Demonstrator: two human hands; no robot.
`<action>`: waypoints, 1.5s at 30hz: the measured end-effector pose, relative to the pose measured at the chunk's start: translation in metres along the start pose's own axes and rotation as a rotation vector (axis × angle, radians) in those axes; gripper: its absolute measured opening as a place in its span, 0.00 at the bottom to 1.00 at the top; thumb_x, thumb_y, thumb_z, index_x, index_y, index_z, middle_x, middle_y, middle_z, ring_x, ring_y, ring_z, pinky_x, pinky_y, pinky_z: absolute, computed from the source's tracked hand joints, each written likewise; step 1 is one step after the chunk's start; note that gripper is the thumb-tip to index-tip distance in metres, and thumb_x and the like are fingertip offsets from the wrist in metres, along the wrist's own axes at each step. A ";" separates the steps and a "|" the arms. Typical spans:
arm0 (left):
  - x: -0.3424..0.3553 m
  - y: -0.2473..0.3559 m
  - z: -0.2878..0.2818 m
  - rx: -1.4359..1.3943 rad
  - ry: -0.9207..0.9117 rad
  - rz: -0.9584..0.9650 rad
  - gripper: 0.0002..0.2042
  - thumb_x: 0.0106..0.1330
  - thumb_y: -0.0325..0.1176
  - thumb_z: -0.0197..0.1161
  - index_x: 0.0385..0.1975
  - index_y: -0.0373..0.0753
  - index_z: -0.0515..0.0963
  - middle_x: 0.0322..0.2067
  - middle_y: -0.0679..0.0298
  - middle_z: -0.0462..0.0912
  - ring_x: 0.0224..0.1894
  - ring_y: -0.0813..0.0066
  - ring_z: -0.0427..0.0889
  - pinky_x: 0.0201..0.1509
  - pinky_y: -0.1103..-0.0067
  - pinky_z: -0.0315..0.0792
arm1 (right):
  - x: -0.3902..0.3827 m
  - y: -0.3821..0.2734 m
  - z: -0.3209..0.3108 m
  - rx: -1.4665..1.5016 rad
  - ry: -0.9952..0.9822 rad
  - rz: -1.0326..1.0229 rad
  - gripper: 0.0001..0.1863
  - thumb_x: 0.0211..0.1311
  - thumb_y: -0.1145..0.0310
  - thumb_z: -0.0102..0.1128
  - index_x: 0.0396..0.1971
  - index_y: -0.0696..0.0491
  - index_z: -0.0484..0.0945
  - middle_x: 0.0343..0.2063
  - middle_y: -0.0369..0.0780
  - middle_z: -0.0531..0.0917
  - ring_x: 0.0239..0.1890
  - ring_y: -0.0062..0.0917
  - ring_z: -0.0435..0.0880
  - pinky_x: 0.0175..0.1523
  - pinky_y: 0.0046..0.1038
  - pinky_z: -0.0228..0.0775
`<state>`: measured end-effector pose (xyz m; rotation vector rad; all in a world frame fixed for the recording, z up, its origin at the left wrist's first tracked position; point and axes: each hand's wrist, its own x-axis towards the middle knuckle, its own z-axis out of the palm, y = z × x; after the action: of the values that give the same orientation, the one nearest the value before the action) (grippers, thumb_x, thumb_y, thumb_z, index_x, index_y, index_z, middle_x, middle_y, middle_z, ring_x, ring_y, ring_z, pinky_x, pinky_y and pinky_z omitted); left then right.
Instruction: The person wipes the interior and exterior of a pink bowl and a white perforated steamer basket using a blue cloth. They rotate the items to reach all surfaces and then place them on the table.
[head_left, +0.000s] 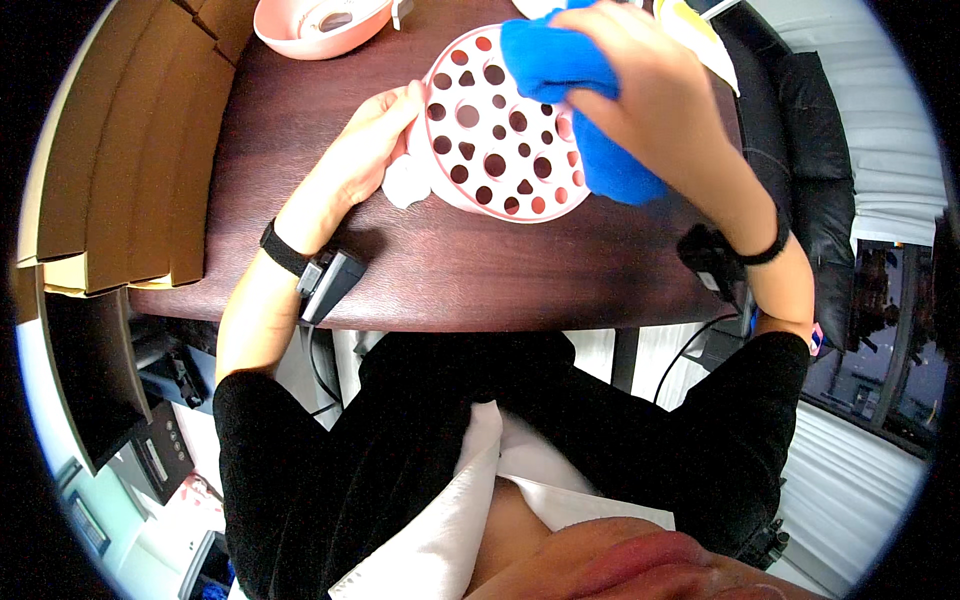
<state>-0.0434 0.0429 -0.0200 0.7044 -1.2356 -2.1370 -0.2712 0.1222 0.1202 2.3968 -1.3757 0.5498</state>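
Two bare hands at work on one pink perforated strainer (482, 140), at 12 o'clock in view, over the dark wood-grain counter (480, 275). Holed face shows to the camera; can't tell if it rests on the counter.

Left hand (380, 135): part-curled, gripping the strainer's side at its 9 o'clock, thumb by the rim, other fingers mostly hidden. Right hand (655, 95): bent around a bunched blue cloth (562, 60), thumb and fingers closed in on it, slight blur. Cloth lies over the strainer's edge, roughly 1 to 4 o'clock, covering some holes; lower part hangs past the rim.

Pale rounded piece (407, 184) just beside left hand, at strainer's 8 o'clock; kind unclear. Pink bowl (300, 40) at 11 o'clock in view, cut by the frame edge. Yellow-and-white item (705, 45) near 1 o'clock, partly behind right hand. Cardboard boxes (145, 150) at 10 o'clock. Black wrist straps on both arms, left (282, 248), right (770, 246).
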 end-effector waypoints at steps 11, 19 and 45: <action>-0.001 -0.002 0.000 -0.056 0.055 -0.003 0.18 0.68 0.48 0.58 0.33 0.35 0.74 0.26 0.69 0.79 0.26 0.87 0.77 0.32 0.88 0.75 | -0.018 -0.030 0.024 0.477 -0.358 -0.229 0.23 0.38 0.68 0.69 0.40 0.53 0.75 0.34 0.40 0.77 0.39 0.35 0.76 0.44 0.35 0.71; -0.007 0.005 0.003 0.037 -0.009 0.058 0.18 0.67 0.45 0.60 0.37 0.33 0.76 0.28 0.70 0.81 0.26 0.89 0.76 0.30 0.90 0.73 | -0.047 -0.018 -0.021 0.544 -0.686 -0.084 0.20 0.39 0.71 0.66 0.39 0.54 0.76 0.35 0.41 0.79 0.41 0.37 0.77 0.46 0.34 0.72; -0.001 0.094 0.058 -0.122 0.085 0.136 0.11 0.60 0.27 0.61 0.41 0.36 0.72 0.37 0.65 0.77 0.38 0.78 0.80 0.41 0.82 0.78 | -0.022 0.000 -0.026 0.451 0.492 0.341 0.23 0.39 0.80 0.62 0.42 0.58 0.77 0.36 0.43 0.81 0.38 0.31 0.83 0.46 0.27 0.73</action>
<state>-0.0624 0.0390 0.0890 0.6331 -1.0673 -2.0312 -0.2856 0.1503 0.1321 2.1031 -1.5452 1.5663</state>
